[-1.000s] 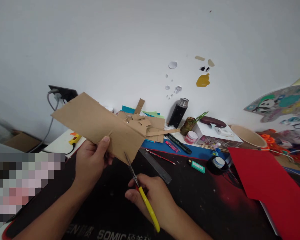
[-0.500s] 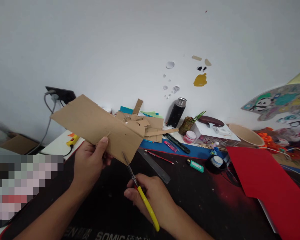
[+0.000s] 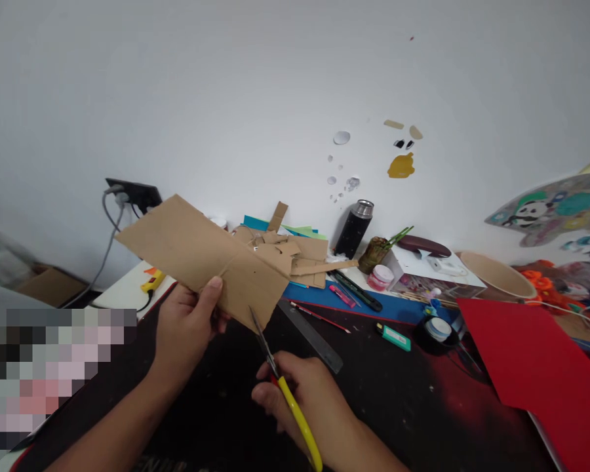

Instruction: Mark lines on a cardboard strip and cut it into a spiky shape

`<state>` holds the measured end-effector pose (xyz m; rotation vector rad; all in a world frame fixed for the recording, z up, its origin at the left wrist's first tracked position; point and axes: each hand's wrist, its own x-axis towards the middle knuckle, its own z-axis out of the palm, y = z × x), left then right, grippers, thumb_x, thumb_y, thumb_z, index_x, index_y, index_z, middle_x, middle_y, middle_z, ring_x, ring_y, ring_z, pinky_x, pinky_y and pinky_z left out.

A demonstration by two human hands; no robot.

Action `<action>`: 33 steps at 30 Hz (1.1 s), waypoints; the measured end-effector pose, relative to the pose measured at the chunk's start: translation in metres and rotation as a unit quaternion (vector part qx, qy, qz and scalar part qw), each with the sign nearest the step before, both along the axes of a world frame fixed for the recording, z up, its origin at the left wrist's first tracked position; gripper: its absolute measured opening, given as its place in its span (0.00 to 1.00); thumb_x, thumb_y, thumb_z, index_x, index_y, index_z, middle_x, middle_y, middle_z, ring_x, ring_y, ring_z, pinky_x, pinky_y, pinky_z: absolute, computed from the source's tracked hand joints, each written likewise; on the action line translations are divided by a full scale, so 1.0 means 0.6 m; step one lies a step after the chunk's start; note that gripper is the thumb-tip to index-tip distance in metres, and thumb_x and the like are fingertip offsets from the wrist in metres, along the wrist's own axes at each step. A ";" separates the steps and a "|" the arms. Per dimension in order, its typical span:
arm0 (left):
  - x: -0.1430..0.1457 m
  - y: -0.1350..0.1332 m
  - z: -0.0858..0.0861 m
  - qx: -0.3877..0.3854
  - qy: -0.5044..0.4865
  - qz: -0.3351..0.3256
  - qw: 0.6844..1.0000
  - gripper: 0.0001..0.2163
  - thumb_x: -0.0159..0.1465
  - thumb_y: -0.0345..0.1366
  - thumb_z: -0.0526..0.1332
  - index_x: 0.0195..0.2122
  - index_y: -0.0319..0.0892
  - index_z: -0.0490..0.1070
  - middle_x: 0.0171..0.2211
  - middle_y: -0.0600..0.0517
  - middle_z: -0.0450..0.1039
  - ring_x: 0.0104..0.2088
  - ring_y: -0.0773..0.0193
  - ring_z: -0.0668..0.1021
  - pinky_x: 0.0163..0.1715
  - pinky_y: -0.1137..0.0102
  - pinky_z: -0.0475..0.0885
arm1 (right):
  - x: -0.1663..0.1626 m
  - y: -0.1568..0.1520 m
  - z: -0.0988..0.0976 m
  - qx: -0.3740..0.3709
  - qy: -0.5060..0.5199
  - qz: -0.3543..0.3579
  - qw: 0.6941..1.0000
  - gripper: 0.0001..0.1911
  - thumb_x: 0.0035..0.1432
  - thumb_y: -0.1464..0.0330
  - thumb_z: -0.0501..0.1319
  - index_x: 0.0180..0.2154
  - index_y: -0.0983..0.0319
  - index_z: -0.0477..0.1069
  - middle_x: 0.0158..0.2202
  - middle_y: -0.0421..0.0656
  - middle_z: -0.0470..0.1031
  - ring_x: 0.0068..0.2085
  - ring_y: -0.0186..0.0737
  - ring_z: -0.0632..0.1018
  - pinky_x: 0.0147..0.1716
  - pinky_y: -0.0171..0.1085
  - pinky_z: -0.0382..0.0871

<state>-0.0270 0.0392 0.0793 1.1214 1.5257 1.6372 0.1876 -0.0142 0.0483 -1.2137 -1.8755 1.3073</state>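
Few mat letters (image 3: 163, 466) show; left hand (image 3: 187, 328) grips cardboard (image 3: 201, 255), right hand (image 3: 307, 393) scissors (image 3: 295, 414).

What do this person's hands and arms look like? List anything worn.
Both the left hand and the right hand are bare: no gloves, and no ring shows. The forearms are bare down to the picture's edge, with no sleeve, watch or bracelet in view.

A single camera rides on the person's head, looking forward and down, close above the fingers (image 3: 215, 286), with the surface (image 3: 388, 400) below them and a wall (image 3: 226, 92) beyond.
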 end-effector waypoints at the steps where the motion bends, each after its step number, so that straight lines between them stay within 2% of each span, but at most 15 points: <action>1: 0.000 0.000 0.000 -0.001 0.004 -0.001 1.000 0.19 0.70 0.51 0.67 0.27 0.47 0.67 0.15 0.57 0.70 0.13 0.64 0.71 0.11 0.73 0.64 | -0.001 -0.001 0.002 -0.004 -0.006 -0.003 1.000 0.19 0.68 0.51 0.69 0.42 0.61 0.81 0.26 0.38 0.76 0.24 0.35 0.73 0.24 0.31 0.62; 5: 0.002 0.001 0.001 -0.001 0.013 -0.003 1.000 0.20 0.70 0.51 0.67 0.26 0.47 0.67 0.14 0.56 0.69 0.12 0.65 0.71 0.11 0.73 0.63 | -0.004 -0.001 0.007 0.005 -0.039 -0.006 0.999 0.16 0.68 0.54 0.69 0.37 0.60 0.80 0.26 0.39 0.76 0.26 0.35 0.73 0.26 0.32 0.62; 9: 0.006 0.003 -0.004 -0.003 -0.013 0.007 1.000 0.18 0.69 0.49 0.68 0.26 0.47 0.67 0.15 0.57 0.69 0.12 0.66 0.71 0.11 0.74 0.64 | -0.006 0.000 -0.001 0.031 -0.059 -0.031 0.997 0.16 0.68 0.55 0.68 0.34 0.60 0.76 0.26 0.39 0.75 0.26 0.35 0.72 0.27 0.33 0.60; 18: 0.005 0.006 -0.015 -0.020 -0.065 -0.003 0.998 0.16 0.69 0.48 0.69 0.31 0.47 0.68 0.17 0.59 0.71 0.13 0.66 0.72 0.11 0.74 0.64 | -0.014 -0.003 -0.017 0.084 -0.076 -0.051 0.992 0.18 0.69 0.59 0.62 0.28 0.58 0.64 0.22 0.35 0.64 0.23 0.32 0.63 0.24 0.34 0.51; 26: 0.005 0.007 -0.016 -0.005 -0.057 -0.012 0.998 0.17 0.69 0.49 0.69 0.30 0.47 0.68 0.16 0.58 0.70 0.13 0.66 0.72 0.11 0.73 0.64 | -0.026 -0.008 -0.043 0.105 -0.115 -0.072 0.985 0.17 0.69 0.63 0.61 0.28 0.58 0.60 0.21 0.33 0.57 0.21 0.31 0.59 0.23 0.34 0.46; 33: 0.006 0.004 -0.009 -0.003 -0.041 -0.004 0.999 0.18 0.68 0.49 0.69 0.27 0.47 0.67 0.15 0.59 0.69 0.12 0.66 0.70 0.10 0.74 0.62 | -0.023 -0.004 -0.034 0.107 -0.123 -0.058 0.985 0.16 0.69 0.63 0.59 0.29 0.57 0.59 0.20 0.34 0.58 0.21 0.31 0.61 0.22 0.35 0.46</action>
